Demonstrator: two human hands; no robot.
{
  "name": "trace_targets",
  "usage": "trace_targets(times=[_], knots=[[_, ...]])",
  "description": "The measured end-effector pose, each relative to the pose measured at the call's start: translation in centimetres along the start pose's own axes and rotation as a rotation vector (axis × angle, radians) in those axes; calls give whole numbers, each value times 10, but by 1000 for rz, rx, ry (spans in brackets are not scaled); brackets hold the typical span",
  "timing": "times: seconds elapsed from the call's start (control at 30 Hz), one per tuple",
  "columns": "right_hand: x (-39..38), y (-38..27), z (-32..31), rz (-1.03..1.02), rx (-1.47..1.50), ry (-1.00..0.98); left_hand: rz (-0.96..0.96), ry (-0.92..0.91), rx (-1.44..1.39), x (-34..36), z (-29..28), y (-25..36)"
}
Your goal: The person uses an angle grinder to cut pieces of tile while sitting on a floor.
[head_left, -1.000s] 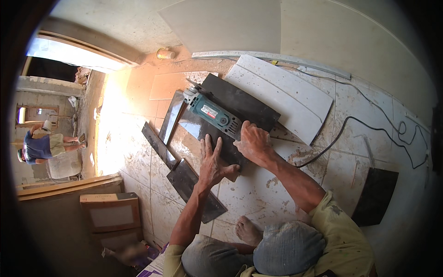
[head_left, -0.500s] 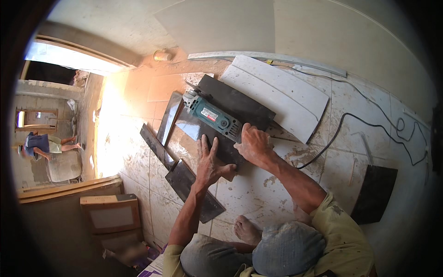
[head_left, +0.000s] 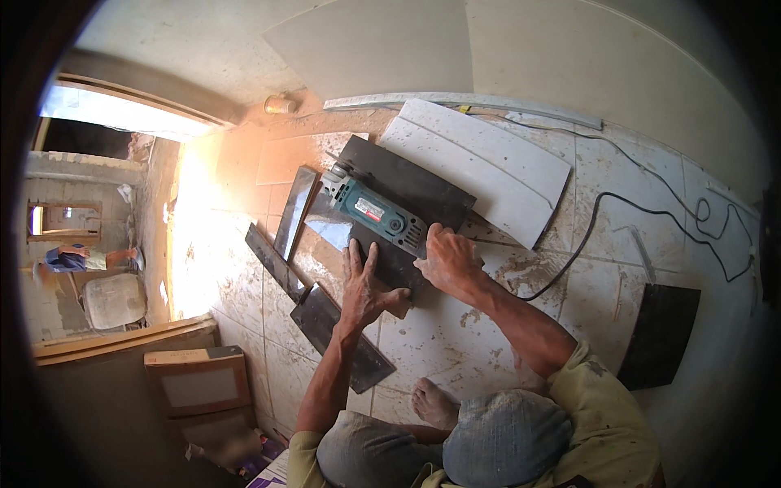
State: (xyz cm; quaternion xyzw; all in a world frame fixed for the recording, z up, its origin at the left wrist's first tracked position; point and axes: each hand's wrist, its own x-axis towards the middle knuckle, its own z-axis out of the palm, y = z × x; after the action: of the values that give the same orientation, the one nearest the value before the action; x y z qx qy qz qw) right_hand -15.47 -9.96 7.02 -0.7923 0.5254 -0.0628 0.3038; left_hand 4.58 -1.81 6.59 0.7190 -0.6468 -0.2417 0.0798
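Note:
A teal angle grinder (head_left: 377, 213) lies across a dark tile (head_left: 411, 180), its grey head toward the far left. My right hand (head_left: 452, 262) is wrapped round the rear end of the grinder, where a black cord (head_left: 561, 272) runs off to the right. With fingers stretched out, my left hand (head_left: 364, 286) presses flat on the near part of the dark tile, just in front of the grinder. The grinder's disc is mostly hidden from this side. Narrow dark tile strips (head_left: 275, 259) and a dark offcut (head_left: 340, 342) lie left of my left hand.
White tiles (head_left: 480, 167) lie behind the grinder. Another dark tile (head_left: 661, 335) rests at the right. A cardboard box (head_left: 199, 381) stands at lower left. Beyond the bright doorway is a person (head_left: 85, 259) near a wheelbarrow-like tub (head_left: 115, 301). Dust and mud streak the floor tiles.
The grinder and my right hand have shifted slightly, staying on the dark tile. My left hand keeps its place. Outside, the person has moved a little and the tub shows more fully.

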Motion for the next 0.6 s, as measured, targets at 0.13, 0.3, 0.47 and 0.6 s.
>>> trace_targets(times=[0.13,0.3,0.47,0.6], knots=[[-6,2,-3,11,9,-18,6,1,0,0,1,0],[-14,5,-6,-4,14,-36,10,9,7,0,2,-3],[-19,7,-4,16,72,12,4,7,14,0,2,-3],[-21,12,2,13,81,25,4,7,2,1,2,0]])
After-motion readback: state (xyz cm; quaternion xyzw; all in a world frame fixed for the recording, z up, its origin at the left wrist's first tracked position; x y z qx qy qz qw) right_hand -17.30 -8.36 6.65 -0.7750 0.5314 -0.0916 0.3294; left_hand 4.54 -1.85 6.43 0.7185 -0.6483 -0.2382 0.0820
